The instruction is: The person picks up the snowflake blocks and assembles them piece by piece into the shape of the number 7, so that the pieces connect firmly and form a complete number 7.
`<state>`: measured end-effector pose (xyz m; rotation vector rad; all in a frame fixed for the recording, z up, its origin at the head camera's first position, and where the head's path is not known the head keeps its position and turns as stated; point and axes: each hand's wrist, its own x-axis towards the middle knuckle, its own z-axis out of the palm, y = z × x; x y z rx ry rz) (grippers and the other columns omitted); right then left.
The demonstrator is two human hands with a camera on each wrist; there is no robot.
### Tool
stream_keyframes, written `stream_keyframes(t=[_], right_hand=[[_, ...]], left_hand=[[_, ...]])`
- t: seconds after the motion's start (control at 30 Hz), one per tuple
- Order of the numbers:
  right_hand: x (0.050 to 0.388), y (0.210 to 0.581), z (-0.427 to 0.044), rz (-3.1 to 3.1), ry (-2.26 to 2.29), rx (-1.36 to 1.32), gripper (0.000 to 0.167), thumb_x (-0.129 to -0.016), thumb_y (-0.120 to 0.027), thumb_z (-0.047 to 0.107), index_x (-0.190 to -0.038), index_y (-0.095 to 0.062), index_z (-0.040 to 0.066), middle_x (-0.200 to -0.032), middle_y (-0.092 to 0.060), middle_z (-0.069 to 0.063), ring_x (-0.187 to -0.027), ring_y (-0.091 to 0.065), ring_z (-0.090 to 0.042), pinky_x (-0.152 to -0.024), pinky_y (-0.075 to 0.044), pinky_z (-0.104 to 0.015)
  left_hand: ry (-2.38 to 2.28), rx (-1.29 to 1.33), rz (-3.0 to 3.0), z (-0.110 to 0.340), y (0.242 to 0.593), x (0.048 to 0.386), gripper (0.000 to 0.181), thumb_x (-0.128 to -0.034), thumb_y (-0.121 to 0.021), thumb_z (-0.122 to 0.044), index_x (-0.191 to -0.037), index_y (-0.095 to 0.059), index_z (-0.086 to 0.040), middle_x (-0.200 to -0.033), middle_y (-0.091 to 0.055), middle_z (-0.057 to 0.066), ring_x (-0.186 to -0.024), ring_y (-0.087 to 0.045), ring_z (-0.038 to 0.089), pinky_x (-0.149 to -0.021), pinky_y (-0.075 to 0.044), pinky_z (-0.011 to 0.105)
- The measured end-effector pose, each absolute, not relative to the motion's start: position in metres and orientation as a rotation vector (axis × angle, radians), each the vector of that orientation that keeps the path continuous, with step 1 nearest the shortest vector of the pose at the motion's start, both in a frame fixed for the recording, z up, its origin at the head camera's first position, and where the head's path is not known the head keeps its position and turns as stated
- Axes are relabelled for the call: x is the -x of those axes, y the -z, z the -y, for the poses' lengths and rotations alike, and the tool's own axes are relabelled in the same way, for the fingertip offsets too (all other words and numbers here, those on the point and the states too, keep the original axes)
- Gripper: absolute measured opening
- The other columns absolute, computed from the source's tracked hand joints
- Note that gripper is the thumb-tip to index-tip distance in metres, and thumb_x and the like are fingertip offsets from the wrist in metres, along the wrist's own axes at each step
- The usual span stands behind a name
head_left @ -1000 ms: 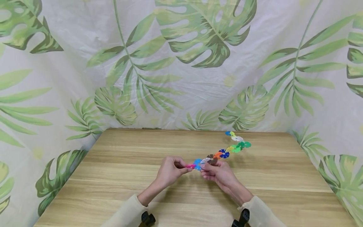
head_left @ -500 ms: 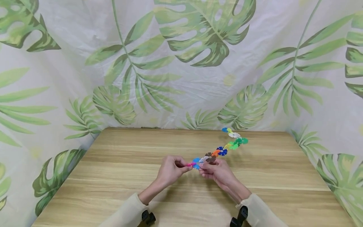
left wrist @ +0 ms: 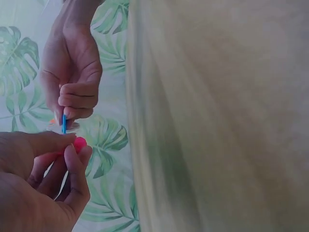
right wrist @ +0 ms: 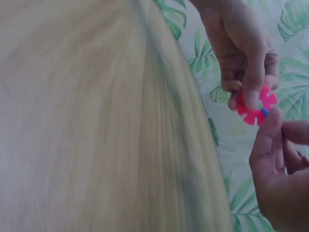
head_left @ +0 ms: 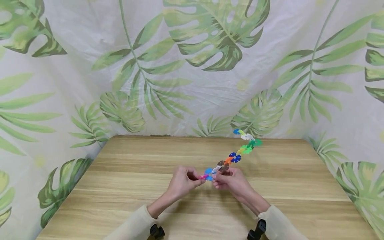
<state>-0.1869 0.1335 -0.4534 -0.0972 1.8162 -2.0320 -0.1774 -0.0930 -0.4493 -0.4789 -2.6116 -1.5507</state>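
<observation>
My left hand (head_left: 181, 183) pinches a pink snowflake disc (right wrist: 249, 117), a flat plastic piece with notches round its rim. A light blue snowflake disc (head_left: 207, 174) sits edge-on in it, seeming slotted into a notch. My right hand (head_left: 237, 185) pinches the light blue disc, its thumb on the face. From there a chain of linked discs rises away to the right: a brown disc (head_left: 223, 166), an orange one, a dark blue disc (head_left: 237, 159), several green and yellow ones, a white disc (head_left: 247, 137), then a blue disc (head_left: 236, 131) at the tip. Fingers partly cover both pinched discs.
A wood-grain table (head_left: 120, 160) lies under the hands. Behind and beside it hangs a leaf-patterned cloth (head_left: 210, 93). The chain's far end reaches over the table's back edge in the head view.
The chain's far end has swung upward, from level with the table's back edge to above it. Both hands stay close together in nearly the same place, keeping their pinch.
</observation>
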Motion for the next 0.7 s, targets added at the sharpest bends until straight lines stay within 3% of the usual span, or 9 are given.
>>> stream_keyframes(t=[0.33, 0.7], right_hand=[[0.186, 0.452, -0.148, -1.951, 1.903, 0.236, 0.027, -0.094, -0.08, 0.015, -0.106, -0.072, -0.008, -0.087, -0.077, -0.011, -0.075, -0.072, -0.016, -0.073, -0.066, -0.029], [0.193, 0.454, -0.16, -1.791, 2.087, 0.153, 0.012, -0.102, -0.068, 0.012, -0.105, -0.068, 0.0, -0.092, -0.08, -0.007, -0.085, -0.079, -0.019, -0.087, -0.067, -0.037]], left_hand=[[1.461, 0.582, 2.585, 0.089, 0.448, 0.163, 0.022, -0.0811, -0.086, 0.001, -0.07, -0.072, -0.011, -0.075, -0.076, 0.003, -0.063, -0.063, -0.001, -0.058, -0.058, 0.017], [1.439, 0.613, 2.592, 0.088, 0.447, 0.157, 0.02, -0.081, -0.087, 0.002, -0.073, -0.073, -0.011, -0.076, -0.075, 0.002, -0.065, -0.062, -0.003, -0.06, -0.059, 0.017]])
